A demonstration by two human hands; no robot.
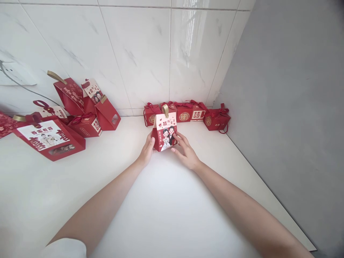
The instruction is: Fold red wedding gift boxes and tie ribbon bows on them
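Note:
A small red and pink wedding gift box (168, 132) with a cartoon bride and groom on its front and a gold ribbon loop on top is between my two hands, in the middle of the head view. My left hand (147, 147) grips its left side, the thumb along the edge and the other fingers partly hidden behind. On the right, my right hand (186, 150) has its fingertips against the box's right edge, with the thumb near the lower front corner. The box stands nearly upright, close to the tabletop.
Behind it, a row of small red boxes with ribbons (185, 114) stands along the tiled wall (137, 53). Another red ribboned box (217, 119) sits at the right. Several gift boxes crowd the left, including a large one (52, 138). A grey panel (282, 89) borders the white table (158, 208).

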